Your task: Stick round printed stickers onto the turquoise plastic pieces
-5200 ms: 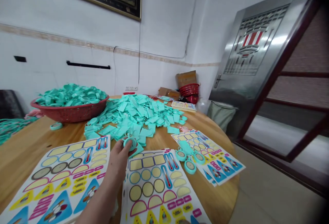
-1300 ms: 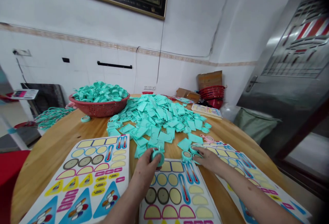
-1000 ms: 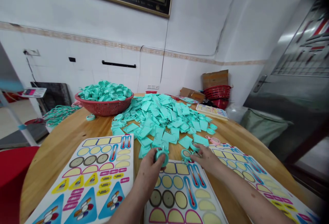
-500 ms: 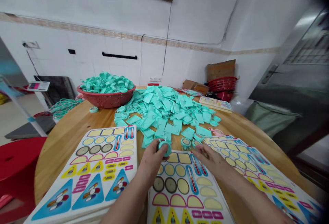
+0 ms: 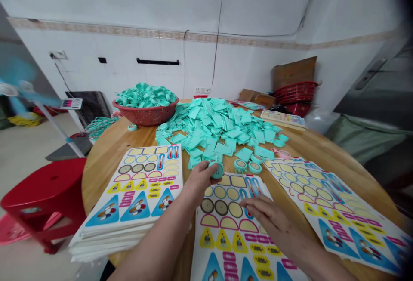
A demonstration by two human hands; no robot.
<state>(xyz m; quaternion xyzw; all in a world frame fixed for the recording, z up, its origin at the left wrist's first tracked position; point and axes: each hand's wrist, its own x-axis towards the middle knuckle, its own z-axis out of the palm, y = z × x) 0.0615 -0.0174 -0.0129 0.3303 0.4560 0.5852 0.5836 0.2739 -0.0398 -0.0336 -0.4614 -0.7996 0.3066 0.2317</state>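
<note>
A round wooden table [image 5: 106,160] fills the view, which has swung left since the earlier frame, bringing a red plastic stool [image 5: 41,190] further in beside it. Well beyond the hands lies a heap of teal plastic tags [image 5: 219,121], with a red perforated basket [image 5: 145,117] of teal pieces past it. Printed sticker sheets lie nearer: a thick left stack [image 5: 142,186] beyond the left hand, a middle stack [image 5: 226,216] under the right hand, and a right sheet [image 5: 332,212] beside that hand. The right hand [image 5: 271,216] has drawn back from the teal pieces and now lies open, fingers spread and nearly flat on the middle stack. The left hand [image 5: 200,180] is closed, gripping a round teal ring [image 5: 217,170] just above the middle stack's upper edge. Two more teal rings [image 5: 248,166] sit on the bare wood just right of the held one, touched by neither hand.
</note>
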